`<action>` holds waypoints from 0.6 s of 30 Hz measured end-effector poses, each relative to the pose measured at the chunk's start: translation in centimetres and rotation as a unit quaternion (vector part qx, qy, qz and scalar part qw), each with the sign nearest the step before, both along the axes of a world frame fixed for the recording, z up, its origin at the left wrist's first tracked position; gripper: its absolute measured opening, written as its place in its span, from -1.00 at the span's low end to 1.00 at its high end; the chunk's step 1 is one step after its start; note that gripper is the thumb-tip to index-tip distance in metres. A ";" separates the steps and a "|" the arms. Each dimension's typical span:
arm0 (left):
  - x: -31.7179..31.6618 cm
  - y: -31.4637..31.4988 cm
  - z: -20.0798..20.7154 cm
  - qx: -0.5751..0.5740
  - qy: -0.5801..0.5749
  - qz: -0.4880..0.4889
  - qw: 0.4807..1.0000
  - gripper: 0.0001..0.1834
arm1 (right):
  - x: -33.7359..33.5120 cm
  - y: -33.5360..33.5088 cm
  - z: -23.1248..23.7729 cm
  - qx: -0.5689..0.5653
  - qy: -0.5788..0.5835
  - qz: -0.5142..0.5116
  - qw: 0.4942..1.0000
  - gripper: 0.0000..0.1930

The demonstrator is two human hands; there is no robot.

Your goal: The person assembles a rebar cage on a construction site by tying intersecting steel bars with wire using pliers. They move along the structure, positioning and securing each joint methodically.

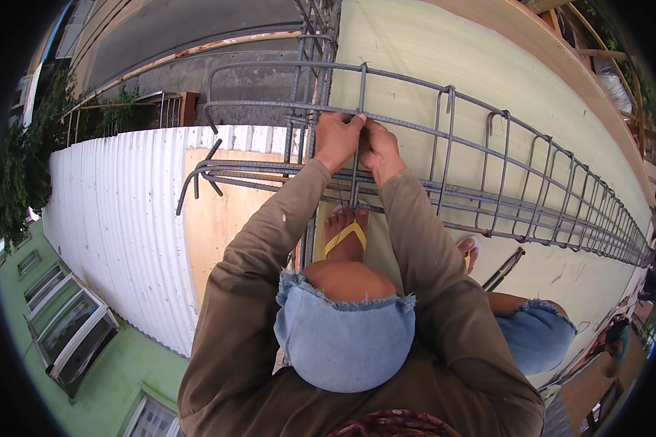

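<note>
A long steel rebar cage (251, 169) stretches from the bent bar ends at left to the far right. At its near part, my left hand (337, 140) and my right hand (380, 149) meet at the middle long bar, where a stirrup (355, 177) crosses it. The fingers of my left hand are closed in a pinch against the crossing. My right hand is just to the right of the stirrup, its fingers curled in and partly hidden by the bars. Whatever lies between the fingertips is too small to make out. Several more stirrups (450, 109) stand along the cage.
Upright column bars (321, 44) rise at the cage's left part. Pale boards (430, 44) lie under the cage, beside my yellow-strapped sandal (352, 231). White corrugated sheeting (124, 211) and plywood (226, 226) stand left. Dark metal rods (504, 268) lie near my right knee.
</note>
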State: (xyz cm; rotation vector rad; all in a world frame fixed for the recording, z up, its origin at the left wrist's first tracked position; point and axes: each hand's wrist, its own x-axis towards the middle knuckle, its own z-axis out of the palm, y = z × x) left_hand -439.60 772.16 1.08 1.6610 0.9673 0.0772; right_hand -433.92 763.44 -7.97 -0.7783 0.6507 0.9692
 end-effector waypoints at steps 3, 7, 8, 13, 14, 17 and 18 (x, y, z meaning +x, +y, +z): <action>0.1 -0.1 0.0 0.008 -0.004 -0.001 1.000 -0.62 | 0.6 0.0 0.4 0.061 -0.011 -0.014 0.998 -0.68; 0.1 0.0 0.2 -0.003 0.001 0.003 1.000 -0.64 | 0.8 -0.7 2.6 0.118 -0.058 0.018 0.991 -0.57; 0.1 -0.1 0.3 -0.015 -0.004 0.008 1.000 -0.64 | 0.8 -1.0 3.4 0.135 -0.063 0.032 0.988 -0.50; 0.1 -0.3 0.3 -0.016 0.000 0.014 1.000 -0.62 | 1.3 -3.6 9.2 -0.124 -0.192 0.278 0.933 -0.64; 0.1 -0.2 0.3 -0.016 -0.001 0.012 1.000 -0.62 | 1.6 -4.1 10.3 -0.207 -0.260 0.348 0.877 -0.68; 0.2 -0.2 0.2 -0.002 0.010 0.001 1.000 -0.61 | 3.6 -3.6 11.9 -0.332 -0.478 0.329 0.744 -0.73; 0.3 -0.1 0.3 0.004 0.017 -0.005 1.000 -0.61 | 4.6 -2.8 11.8 -0.331 -0.571 0.272 0.700 -0.72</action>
